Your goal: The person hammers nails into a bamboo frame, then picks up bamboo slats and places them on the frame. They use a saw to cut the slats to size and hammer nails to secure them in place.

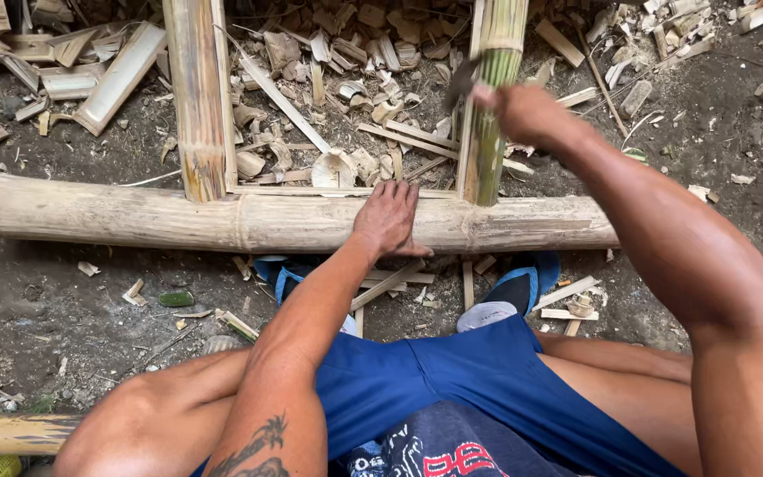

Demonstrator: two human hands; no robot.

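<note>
Bare dark earth floor [64, 309], littered with pale bamboo offcuts and shavings [346, 79]. Item one: thick weathered horizontal bamboo pole [134, 216], lying across the ground; left hand [388, 221] rests flat on it, fingers spread, palm down, gripping nothing. Item two: green split bamboo stalk [487, 132], end propped on the pole; right hand [523, 110] closed beside it around a dark, blurred tool, possibly a blade [461, 81]. Item three: pale split bamboo length [198, 97], likewise leaning on the pole
</note>
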